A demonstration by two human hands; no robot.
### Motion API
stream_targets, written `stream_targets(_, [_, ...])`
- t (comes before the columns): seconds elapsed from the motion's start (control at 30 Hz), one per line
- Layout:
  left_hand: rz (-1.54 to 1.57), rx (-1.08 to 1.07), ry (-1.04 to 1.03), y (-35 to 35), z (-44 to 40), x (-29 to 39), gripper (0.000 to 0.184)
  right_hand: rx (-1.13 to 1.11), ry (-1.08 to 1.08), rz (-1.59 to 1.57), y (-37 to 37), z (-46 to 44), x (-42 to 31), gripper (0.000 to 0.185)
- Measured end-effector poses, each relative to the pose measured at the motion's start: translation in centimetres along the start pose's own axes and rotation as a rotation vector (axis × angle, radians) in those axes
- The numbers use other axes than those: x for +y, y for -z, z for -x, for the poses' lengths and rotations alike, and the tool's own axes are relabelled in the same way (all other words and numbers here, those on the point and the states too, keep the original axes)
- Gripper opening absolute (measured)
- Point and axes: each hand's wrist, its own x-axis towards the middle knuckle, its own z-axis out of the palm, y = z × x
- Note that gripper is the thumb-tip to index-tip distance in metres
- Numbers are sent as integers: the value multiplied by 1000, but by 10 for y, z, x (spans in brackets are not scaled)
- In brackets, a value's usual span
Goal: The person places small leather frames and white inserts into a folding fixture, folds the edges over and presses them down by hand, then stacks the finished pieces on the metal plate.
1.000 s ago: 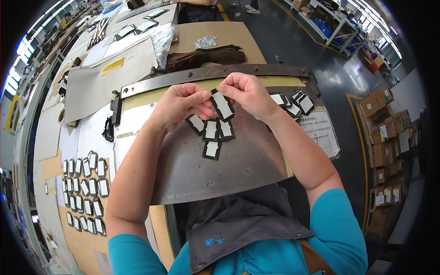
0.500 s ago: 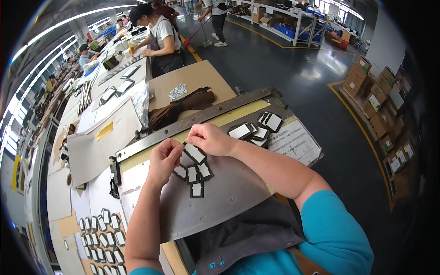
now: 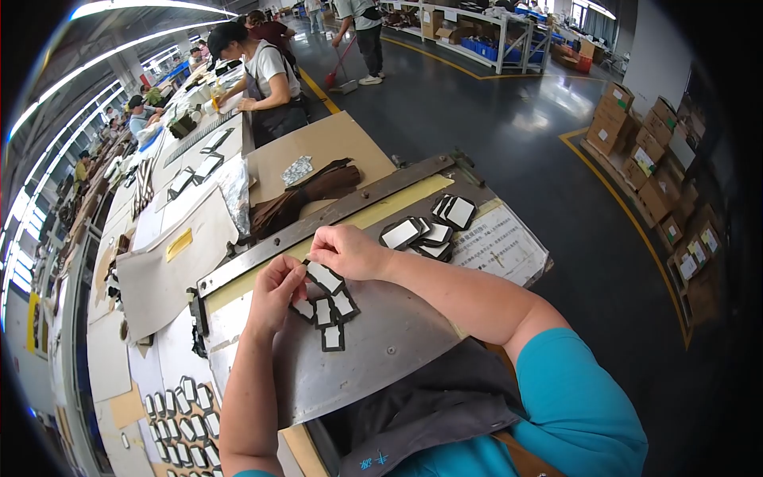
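Several small white rectangular pieces with dark borders lie overlapping on the metal board (image 3: 373, 342). My right hand (image 3: 346, 250) is closed in a pinch at the upper left corner of the top dark-bordered piece (image 3: 324, 278). Close by on the left, my left hand (image 3: 278, 290) has thumb and forefinger pressed together beside that piece's edge; whatever is between them is too small to make out. Below my fingers sit another bordered piece (image 3: 342, 304) and the lowest one (image 3: 333, 337). A pile of similar pieces (image 3: 401, 233) rests beyond my right forearm.
A metal bar (image 3: 334, 211) crosses the board's far side. Behind it are dark brown strips (image 3: 310, 199) on a brown board (image 3: 358, 147). Rows of bordered pieces (image 3: 187, 429) lie at lower left. A printed sheet (image 3: 505, 242) is at right. A co-worker (image 3: 266, 75) stands farther along the table.
The view has shifted slightly, so the board and pieces appear lower and to the left. Both hands remain pinched near the top piece, with small finger movements.
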Motion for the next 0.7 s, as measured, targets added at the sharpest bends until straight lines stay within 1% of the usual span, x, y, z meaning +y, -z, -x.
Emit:
stream_targets(0.03, [1, -1, 1, -1, 0, 0, 12, 0, -2, 0, 0, 0, -1, 18])
stream_targets(0.1, [-40, 34, -49, -5, 1, 3, 13, 18, 61, 45, 1, 1, -3, 14])
stream_targets(0.23, [-50, 56, -43, -7, 2, 6, 14, 7, 43, 34, 2, 0, -3, 13])
stream_targets(0.33, [-7, 84, 4, -10, 3, 8, 13, 42, 50, 40, -1, -2, 2, 15])
stream_targets(0.4, [56, 99, 19, -14, 3, 10, 12, 117, 56, -4, -2, -4, 6, 16])
stream_targets(0.47, [1, 85, 24, -16, 3, 10, 12, 104, 18, -37, -2, -6, 9, 17])
stream_targets(0.53, [-87, 81, -26, -15, 1, 6, 11, 51, -76, -189, -2, -5, 5, 17])
stream_targets(0.57, [-8, 121, 3, -14, 1, 5, 9, 19, -126, -235, -1, -5, 4, 16])
stream_targets(0.6, [13, 158, 12, -9, -1, 2, 9, -11, -177, -377, -3, -8, 11, 15])
stream_targets(0.67, [87, 233, 9, -7, -1, 4, 13, 116, -71, -384, -7, -9, 11, 8])
stream_targets(0.7, [105, 283, 16, -6, -2, 4, 17, 138, 40, -180, -3, -7, 4, 13])
